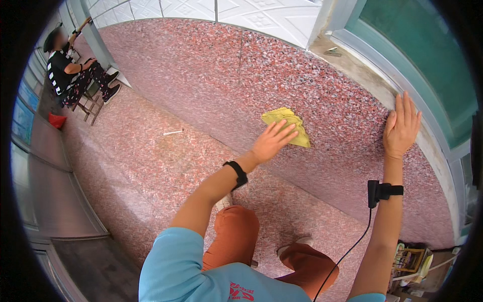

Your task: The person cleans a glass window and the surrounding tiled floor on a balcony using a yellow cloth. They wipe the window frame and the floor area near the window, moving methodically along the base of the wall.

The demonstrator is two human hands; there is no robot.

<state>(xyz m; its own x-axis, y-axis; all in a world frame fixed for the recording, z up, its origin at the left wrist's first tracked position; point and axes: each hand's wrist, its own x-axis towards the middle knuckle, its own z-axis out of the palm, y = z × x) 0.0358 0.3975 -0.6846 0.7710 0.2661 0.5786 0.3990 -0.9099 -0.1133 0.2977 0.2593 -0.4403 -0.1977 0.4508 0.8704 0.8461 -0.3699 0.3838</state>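
Observation:
My left hand [271, 142] lies over a folded yellow cloth [289, 120], fingers stretched across it, pressing it to a speckled red granite wall face [241, 90]. Part of the cloth is hidden under the fingers. Further right, my right hand [402, 126] rests flat at the top edge of the granite, its fingertips reaching the pale window sill [362, 77]. Nothing is held in it, and the thumb stands a little apart. Each wrist wears a black strap; a cable hangs from the right one.
A person [68, 71] sits on a wooden stool [88, 107] at the far left, beside a grey post [90, 37]. A thin white stick-like object [173, 132] lies on the floor. Framed green glass [419, 64] borders the sill. Assorted items [411, 260] sit low at right.

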